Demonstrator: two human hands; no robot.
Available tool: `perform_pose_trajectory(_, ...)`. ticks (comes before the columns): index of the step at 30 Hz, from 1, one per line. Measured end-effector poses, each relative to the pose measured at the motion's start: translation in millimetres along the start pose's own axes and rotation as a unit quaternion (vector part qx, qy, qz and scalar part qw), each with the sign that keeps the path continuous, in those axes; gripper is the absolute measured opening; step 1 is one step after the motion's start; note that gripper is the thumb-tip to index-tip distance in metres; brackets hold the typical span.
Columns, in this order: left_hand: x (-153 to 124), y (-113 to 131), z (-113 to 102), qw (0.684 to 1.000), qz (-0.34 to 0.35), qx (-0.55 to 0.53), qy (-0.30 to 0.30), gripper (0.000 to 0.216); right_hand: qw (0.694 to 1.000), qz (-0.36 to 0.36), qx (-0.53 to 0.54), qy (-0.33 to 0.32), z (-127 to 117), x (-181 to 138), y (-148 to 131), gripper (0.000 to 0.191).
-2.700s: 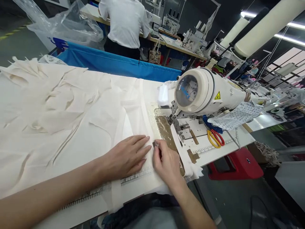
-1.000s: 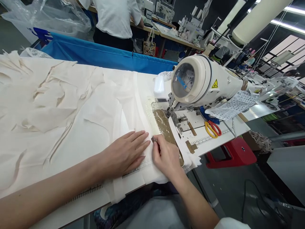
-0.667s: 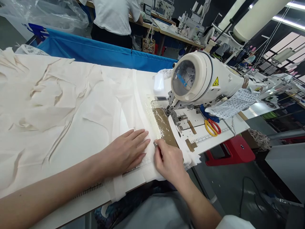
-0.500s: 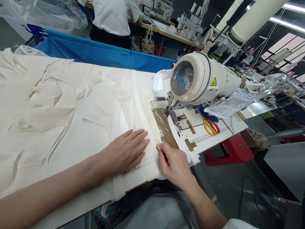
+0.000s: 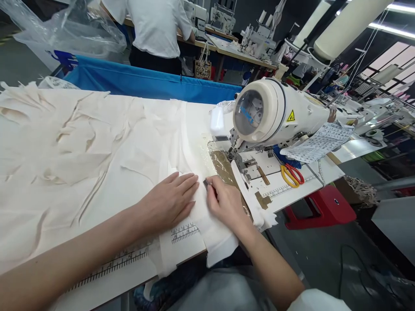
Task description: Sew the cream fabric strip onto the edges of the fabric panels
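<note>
A small metal tool [image 5: 205, 183] is pinched in the fingers of the right hand [image 5: 227, 205], its tip on the cream fabric [image 5: 97, 147] spread over the worktop [image 5: 189, 247]. The left hand [image 5: 170, 198] lies flat just beside it, fingers together on the cloth. Beyond stands the sewing machine [image 5: 275, 114], with scissors [image 5: 292, 176] under its arm.

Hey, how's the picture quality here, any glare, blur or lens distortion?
Head view: even light; the left hand, the right hand and the small metal tool it pinches are sharp, with soft shadows on the cream fabric. Head view: glare on the clear film by the sewing machine, ceiling strip light blown out. Head view: wide-angle lens tilts and stretches the far edges.
</note>
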State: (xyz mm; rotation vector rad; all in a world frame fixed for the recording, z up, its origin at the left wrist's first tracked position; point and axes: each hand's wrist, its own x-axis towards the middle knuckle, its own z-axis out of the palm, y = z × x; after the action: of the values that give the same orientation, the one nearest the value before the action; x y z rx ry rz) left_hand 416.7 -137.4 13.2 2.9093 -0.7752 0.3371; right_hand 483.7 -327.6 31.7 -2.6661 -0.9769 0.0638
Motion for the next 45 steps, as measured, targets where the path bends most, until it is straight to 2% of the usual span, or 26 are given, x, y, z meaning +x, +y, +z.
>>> perform_pose_trajectory(5, -0.2, 0.5, 0.1, 1.000, 0.002, 0.001, 0.004, 0.045, 1.000, -0.008, -0.017, -0.016, 0.1, 14.3, -3.9, 0.023)
perform_pose_trajectory(11, 0.5, 0.8, -0.2, 1.000, 0.011, 0.007, 0.009, 0.046, 0.999, -0.014, -0.028, -0.026, 0.8, 16.2, -7.2, 0.021)
perform_pose_trajectory(18, 1.8, 5.2, -1.4, 0.999, 0.020, 0.020, 0.014, 0.042, 0.999, -0.027, -0.014, -0.041, -12.6, 19.2, -1.4, 0.015)
perform_pose_trajectory(23, 0.8, 7.3, 2.4, 0.999, 0.020, 0.022, 0.017, 0.042, 0.999, -0.022, 0.022, -0.019, -13.8, 18.7, 7.9, 0.020)
perform_pose_trajectory(31, 1.5, 7.6, 1.2, 0.999, 0.021, 0.024, 0.021, 0.041, 0.999, -0.029, 0.017, -0.006, 0.0, 14.4, 1.5, 0.020)
perform_pose_trajectory(37, 2.0, 7.9, 3.2, 0.999, 0.017, 0.040, 0.022, 0.042, 0.999, -0.047, 0.015, -0.016, -11.4, 12.4, 6.1, 0.016)
perform_pose_trajectory(41, 0.1, 8.1, 1.4, 0.999, 0.014, 0.027, 0.015, 0.042, 0.997, -0.018, 0.061, 0.037, -20.7, 1.4, 14.3, 0.021)
perform_pose_trajectory(43, -1.5, 9.0, 0.0, 1.000, 0.016, 0.023, 0.004, 0.043, 0.994, -0.015, 0.088, 0.060, -18.5, -6.3, 14.9, 0.024)
perform_pose_trajectory(45, -3.3, 10.4, -0.1, 1.000, 0.018, 0.022, -0.005, 0.045, 0.994, -0.024, 0.089, 0.055, -12.0, -13.0, 13.1, 0.025)
